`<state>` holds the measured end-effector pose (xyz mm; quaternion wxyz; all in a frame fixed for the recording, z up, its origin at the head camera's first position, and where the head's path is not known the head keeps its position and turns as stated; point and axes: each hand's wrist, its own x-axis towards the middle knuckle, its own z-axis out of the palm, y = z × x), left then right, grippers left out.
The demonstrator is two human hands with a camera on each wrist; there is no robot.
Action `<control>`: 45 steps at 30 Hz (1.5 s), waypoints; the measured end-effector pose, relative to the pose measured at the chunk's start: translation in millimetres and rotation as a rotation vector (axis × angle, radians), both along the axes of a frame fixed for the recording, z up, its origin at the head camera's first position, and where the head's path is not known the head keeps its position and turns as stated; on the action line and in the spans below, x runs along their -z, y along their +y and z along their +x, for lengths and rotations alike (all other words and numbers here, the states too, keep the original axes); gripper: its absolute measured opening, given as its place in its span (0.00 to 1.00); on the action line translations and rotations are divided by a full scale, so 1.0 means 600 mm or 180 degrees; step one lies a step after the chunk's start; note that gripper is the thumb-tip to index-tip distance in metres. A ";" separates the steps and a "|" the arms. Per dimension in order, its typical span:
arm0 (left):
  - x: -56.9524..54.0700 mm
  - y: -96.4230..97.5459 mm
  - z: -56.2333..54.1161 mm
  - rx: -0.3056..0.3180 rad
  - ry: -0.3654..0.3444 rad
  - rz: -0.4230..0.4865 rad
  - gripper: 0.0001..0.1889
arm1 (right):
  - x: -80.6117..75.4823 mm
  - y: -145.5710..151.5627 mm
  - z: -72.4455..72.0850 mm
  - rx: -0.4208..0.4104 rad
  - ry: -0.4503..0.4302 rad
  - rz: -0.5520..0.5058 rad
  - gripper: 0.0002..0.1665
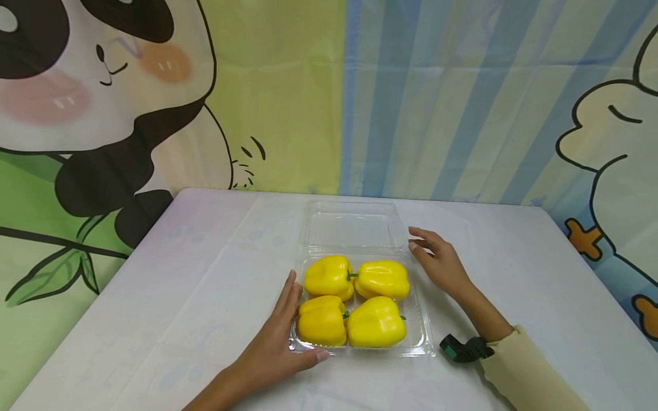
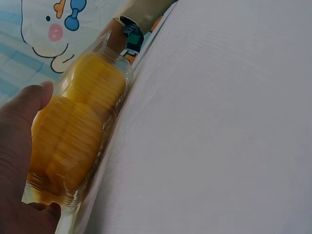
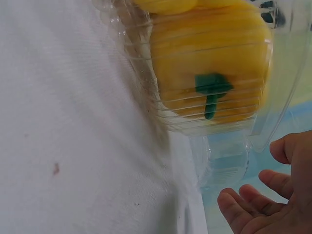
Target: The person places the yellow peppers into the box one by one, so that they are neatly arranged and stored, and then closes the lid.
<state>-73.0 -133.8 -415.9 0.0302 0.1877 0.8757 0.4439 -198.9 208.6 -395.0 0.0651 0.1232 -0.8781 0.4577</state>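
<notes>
Several yellow bell peppers (image 1: 377,322) with green stems sit in two rows in a clear plastic clamshell box (image 1: 425,334), which lies in the middle of the table. Its transparent lid (image 1: 354,226) is folded back flat behind it. My left hand (image 1: 275,342) rests at the box's near left corner, fingers along the left wall and thumb at the front edge. Beside the lid's right edge is my right hand (image 1: 439,260), fingers slightly bent and spread, holding nothing. The right wrist view shows a pepper's green stem (image 3: 213,92) through the ribbed wall.
A white cloth covers the table (image 1: 205,274). Behind it hangs a printed curtain (image 1: 288,85) with a panda and blue stripes. A dark wrist device (image 1: 465,348) is strapped on the right forearm near the cream sleeve (image 1: 529,371).
</notes>
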 end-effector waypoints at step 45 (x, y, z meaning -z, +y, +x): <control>-0.001 0.000 -0.004 -0.0050 -0.0165 -0.0082 0.66 | 0.026 -0.002 -0.087 -0.0201 -0.0740 -0.0316 0.35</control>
